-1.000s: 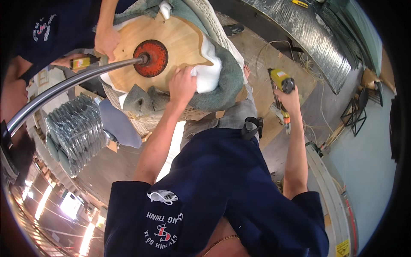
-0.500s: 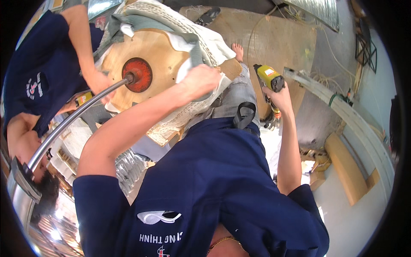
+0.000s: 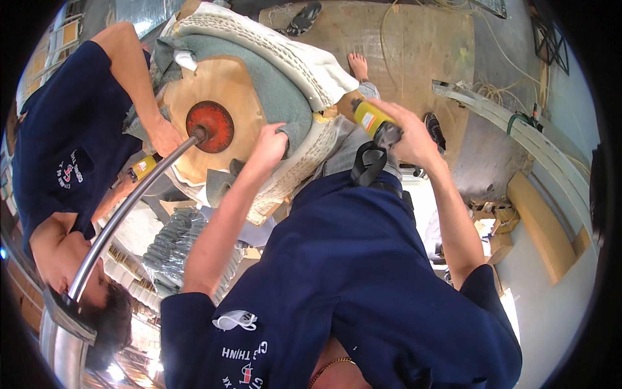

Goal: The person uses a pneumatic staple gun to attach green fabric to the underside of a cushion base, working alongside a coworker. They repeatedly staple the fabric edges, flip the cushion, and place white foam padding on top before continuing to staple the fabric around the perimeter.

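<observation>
My left hand (image 3: 269, 148) is closed on the edge of a grey-green fabric (image 3: 278, 84), pulling it over the side of a padded seat-like piece. A pale plywood panel (image 3: 220, 78) lies in the middle of that piece, with a red round disc (image 3: 217, 126) pressed against it at the end of a bent metal rod (image 3: 133, 204). Around the fabric runs a thick white textured cover (image 3: 259, 35). Gripped in my right hand (image 3: 414, 139) is a yellow staple gun (image 3: 374, 121), held beside the piece's right edge and slightly smeared by motion.
At the left, a co-worker in a navy shirt (image 3: 78, 136) rests a hand (image 3: 165, 137) on the panel's edge; another yellow tool (image 3: 141, 168) is below it. A long curved rail (image 3: 518, 139) and a tan board (image 3: 541, 227) stand right. Thin hoses cross the floor.
My right hand has brought the staple gun left, toward the piece. My left hand has moved left and down along its edge, and grey-green fabric now covers more of the panel's right side.
</observation>
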`<state>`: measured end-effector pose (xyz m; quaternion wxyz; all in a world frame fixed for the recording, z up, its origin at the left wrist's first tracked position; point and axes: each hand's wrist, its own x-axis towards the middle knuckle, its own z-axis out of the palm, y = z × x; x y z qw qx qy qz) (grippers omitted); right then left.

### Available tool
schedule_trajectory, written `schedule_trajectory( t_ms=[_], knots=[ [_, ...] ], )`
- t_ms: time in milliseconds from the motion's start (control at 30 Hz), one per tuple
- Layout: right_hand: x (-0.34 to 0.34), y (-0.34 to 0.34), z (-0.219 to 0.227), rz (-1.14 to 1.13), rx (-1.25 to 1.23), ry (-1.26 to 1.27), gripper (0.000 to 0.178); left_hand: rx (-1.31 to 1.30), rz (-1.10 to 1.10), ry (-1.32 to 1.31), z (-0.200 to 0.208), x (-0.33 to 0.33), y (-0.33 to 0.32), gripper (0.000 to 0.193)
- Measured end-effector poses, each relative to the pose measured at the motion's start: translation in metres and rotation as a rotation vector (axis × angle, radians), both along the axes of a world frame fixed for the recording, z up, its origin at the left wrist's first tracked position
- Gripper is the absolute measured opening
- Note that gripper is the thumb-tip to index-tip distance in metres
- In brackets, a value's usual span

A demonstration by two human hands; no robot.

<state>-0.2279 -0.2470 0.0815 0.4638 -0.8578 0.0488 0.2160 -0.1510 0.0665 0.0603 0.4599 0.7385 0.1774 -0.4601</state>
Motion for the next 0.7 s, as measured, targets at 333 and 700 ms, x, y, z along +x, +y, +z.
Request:
schedule_trajectory(
  t_ms=[333,700],
  knots=[
    [0.05,0.088,0.024,0.36,-0.07,0.063,0.079,-0.491,0.82,0.388,-0.029,-0.023,0.008,0.038],
    [0.105,0.128,0.028,0.685,-0.387,0.143,0.075,-0.232,-0.045,0.012,-0.039,0.01,0.045,0.043]
  ],
)
